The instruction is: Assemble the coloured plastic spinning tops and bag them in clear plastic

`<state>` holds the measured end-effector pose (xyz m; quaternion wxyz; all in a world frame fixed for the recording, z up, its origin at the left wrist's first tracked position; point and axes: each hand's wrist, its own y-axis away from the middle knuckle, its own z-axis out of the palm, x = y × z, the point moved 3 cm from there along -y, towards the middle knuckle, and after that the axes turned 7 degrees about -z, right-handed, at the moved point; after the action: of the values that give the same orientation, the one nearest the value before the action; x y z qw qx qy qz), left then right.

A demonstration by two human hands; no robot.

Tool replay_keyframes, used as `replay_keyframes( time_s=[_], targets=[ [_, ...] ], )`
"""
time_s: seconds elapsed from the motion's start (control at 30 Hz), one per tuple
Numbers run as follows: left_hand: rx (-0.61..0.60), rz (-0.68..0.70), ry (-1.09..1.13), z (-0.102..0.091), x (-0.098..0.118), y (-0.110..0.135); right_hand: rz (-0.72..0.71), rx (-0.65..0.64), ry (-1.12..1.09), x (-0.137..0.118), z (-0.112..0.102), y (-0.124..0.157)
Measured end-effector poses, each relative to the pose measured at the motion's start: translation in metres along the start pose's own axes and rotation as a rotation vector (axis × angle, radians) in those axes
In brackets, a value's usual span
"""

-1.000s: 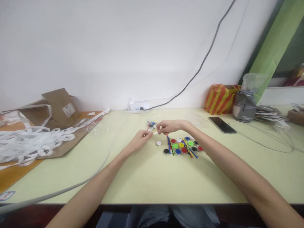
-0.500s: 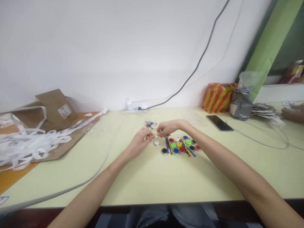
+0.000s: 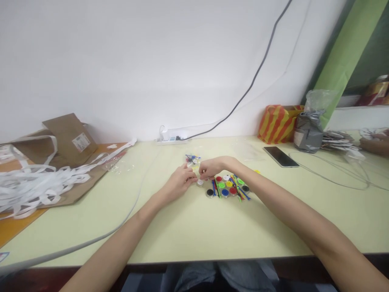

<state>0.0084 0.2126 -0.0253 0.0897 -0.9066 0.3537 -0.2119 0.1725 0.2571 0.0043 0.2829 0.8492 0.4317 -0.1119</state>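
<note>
My left hand [image 3: 180, 181] and my right hand [image 3: 210, 168] meet fingertip to fingertip low over the pale yellow-green table [image 3: 194, 227]. Both are pinched closed on a small white piece too tiny to name. Just below the fingertips lies a small white round disc [image 3: 199, 183]. To the right sits a cluster of small round discs [image 3: 229, 185] in red, green, blue, yellow, black and white, with thin coloured sticks across them. A smaller heap of coloured bits [image 3: 192, 158] lies just behind my hands.
A pile of white strips [image 3: 36, 184] and a brown paper bag [image 3: 65, 140] lie at the left. A grey cable [image 3: 100, 237] crosses the table. A power strip [image 3: 172, 140] sits by the wall. A phone [image 3: 281, 157], striped bag [image 3: 278, 123], grey bag [image 3: 308, 129] and another person's hand [image 3: 375, 144] are at right.
Both hands have come down and slightly toward me, from just above the table to right over the white disc, still pinched together. The camera view shifted slightly.
</note>
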Motion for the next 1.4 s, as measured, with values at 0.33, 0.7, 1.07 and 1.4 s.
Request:
replay_keyframes(
  time_s=[0.33,0.7,1.07,1.4],
  targets=[
    [-0.038,0.026,0.002,0.004,-0.002,-0.003,0.045,-0.001,0.031,-0.001,0.004,-0.003],
    [-0.109,0.015,-0.049,-0.002,0.001,-0.003,0.084,0.011,0.069,-0.010,0.009,-0.011],
    [-0.090,0.027,-0.149,-0.002,0.001,0.000,0.066,0.047,0.075,-0.005,0.008,-0.014],
    [0.064,0.028,-0.271,-0.020,0.000,-0.001,-0.118,0.232,0.051,-0.004,-0.011,0.001]
  ],
)
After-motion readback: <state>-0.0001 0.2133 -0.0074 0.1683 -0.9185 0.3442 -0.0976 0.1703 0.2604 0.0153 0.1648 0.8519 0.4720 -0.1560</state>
